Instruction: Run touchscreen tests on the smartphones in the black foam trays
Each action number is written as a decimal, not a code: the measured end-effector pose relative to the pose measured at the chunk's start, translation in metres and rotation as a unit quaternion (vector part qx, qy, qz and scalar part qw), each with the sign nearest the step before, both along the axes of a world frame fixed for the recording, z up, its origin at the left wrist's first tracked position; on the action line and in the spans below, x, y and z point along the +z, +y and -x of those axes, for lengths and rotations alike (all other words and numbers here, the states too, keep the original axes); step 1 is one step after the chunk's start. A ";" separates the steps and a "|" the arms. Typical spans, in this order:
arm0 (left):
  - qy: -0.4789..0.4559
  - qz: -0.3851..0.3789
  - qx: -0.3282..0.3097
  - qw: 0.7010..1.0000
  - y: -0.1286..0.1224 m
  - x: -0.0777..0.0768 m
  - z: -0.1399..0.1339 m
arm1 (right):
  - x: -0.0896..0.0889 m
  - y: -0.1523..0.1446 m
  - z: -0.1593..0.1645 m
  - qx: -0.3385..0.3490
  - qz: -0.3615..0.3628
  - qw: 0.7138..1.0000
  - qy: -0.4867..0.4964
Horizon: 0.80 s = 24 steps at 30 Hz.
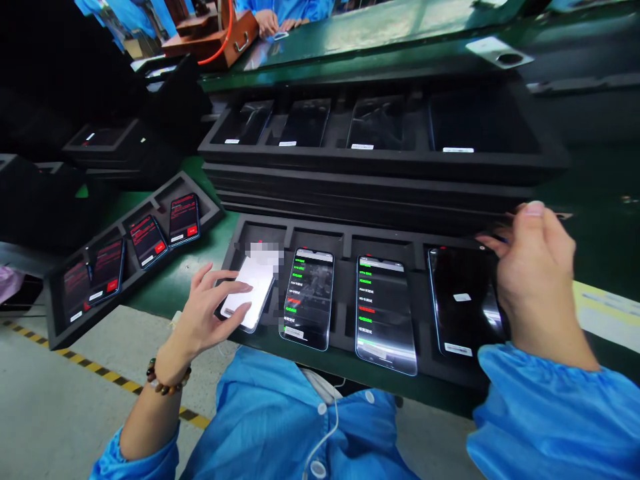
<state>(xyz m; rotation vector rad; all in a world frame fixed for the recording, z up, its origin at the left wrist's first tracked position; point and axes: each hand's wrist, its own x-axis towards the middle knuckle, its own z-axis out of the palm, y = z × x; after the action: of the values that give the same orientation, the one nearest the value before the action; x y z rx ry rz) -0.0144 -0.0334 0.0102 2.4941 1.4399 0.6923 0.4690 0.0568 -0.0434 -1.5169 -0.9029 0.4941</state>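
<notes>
A slim rectangular smartphone with a glowing white screen (263, 293) lies in the leftmost compartment of a black foam tray (345, 247) on a green table (167, 290), its long axis running away from the person and its far end leaning right. The left hand (205, 310) is spread over it, fingertips at the screen. A glossy black smartphone with a dark screen (450, 287) lies in the rightmost compartment, its long axis also pointing away, the far end leaning slightly left. The right hand (537, 280) is beside it, fingers curled, thumb and forefinger close together; whether they pinch anything cannot be told. This dark phone bears two white labels, a small one mid-screen and a printed strip near its lower end, both too small to read. Between them, two blue-edged smartphones with listed text (310, 293) show green, white and red lines, largely Chinese characters, too small to read with certainty.
</notes>
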 end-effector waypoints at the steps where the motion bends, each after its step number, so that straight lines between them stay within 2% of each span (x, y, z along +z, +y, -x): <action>1: 0.007 0.002 -0.006 1.000 -0.001 0.001 -0.003 | 0.000 0.000 0.000 0.002 -0.001 1.000 0.000; 10: 0.023 0.047 -0.066 0.996 0.005 0.008 -0.024 | -0.001 0.000 0.000 0.005 0.003 1.000 0.021; 17: 0.019 0.074 -0.057 0.995 0.004 0.008 -0.024 | -0.002 0.000 0.001 0.013 0.004 1.000 0.004; 24: 0.015 0.069 -0.055 0.996 0.003 0.010 -0.023 | -0.001 0.001 0.001 0.008 0.007 1.000 -0.004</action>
<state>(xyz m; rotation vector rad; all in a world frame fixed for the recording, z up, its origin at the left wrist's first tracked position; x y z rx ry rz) 0.0088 -0.0308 0.0206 2.4653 1.3021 0.5196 0.4684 0.0576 -0.0442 -1.5260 -0.9201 0.5081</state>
